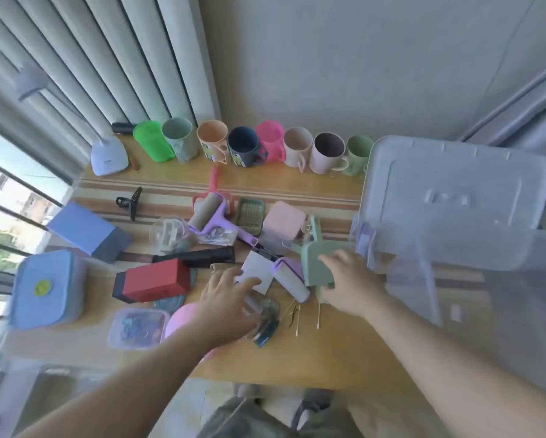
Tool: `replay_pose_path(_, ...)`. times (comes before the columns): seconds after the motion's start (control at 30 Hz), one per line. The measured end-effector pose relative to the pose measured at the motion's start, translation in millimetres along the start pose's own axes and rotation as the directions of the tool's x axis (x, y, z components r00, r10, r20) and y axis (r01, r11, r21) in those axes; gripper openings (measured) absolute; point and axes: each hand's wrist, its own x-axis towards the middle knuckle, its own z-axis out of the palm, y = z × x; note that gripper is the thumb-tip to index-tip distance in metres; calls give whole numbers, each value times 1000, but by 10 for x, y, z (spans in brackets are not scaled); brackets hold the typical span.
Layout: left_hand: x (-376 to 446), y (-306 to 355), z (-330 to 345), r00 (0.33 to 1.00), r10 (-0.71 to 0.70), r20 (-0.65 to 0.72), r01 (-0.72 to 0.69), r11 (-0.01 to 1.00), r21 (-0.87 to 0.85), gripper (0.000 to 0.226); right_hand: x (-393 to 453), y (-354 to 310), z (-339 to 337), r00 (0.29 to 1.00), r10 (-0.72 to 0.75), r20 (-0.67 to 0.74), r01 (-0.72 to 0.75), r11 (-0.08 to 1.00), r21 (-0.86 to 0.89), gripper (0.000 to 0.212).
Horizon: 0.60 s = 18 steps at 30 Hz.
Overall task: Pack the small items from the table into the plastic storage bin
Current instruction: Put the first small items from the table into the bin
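Green lint roller [315, 267] at the frame centre is gripped by my right hand [349, 281]; my left hand [230, 300], fingers spread, rests on a glass jar [263, 314]. Clear plastic bin [474, 235] stands at right.

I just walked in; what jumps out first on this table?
A row of colourful plastic mugs lines the far edge by the wall. In the middle, two bare hands reach into a jumble of small items: the right hand grips a pale green plastic holder, beside the big clear plastic storage bin at right.
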Motion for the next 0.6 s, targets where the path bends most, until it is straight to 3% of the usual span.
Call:
replay_pose_path(0.07, 61, -65, 109, 996, 83, 25, -85, 990, 109, 73, 59, 4, 115, 1000, 14, 20, -13, 1000, -19, 72)
replay_pose_path(0.2, 135, -220, 247, 955, 177, 239, -242, 930, 277, 87, 81, -134, 364, 998, -12, 69, 15, 999, -37, 70)
replay_pose_path(0.3, 183, -303, 325, 944, 200, 261, -287, 888, 360, 80, 94, -322, 501, 999, -50, 20, 50, 999, -10, 66)
replay_pose_path(0.4, 276, -373, 357, 957, 216, 192, -274, 889, 366, 66, 87, -488, 614, 997, -65, 39, 64, 998, 21, 64)
replay_pose_path(0.5, 305, -381, 236, 956, 248, 157, -288, 897, 336, 67, 41, -563, 674, 992, -82, 93, 72, 992, 105, 68)
replay_pose_path(0.6, 290, -367, 15, 969, 192, 156, -202, 978, 56, 71, -47, -583, 609, 982, -116, 151, 72, 959, 273, 82)
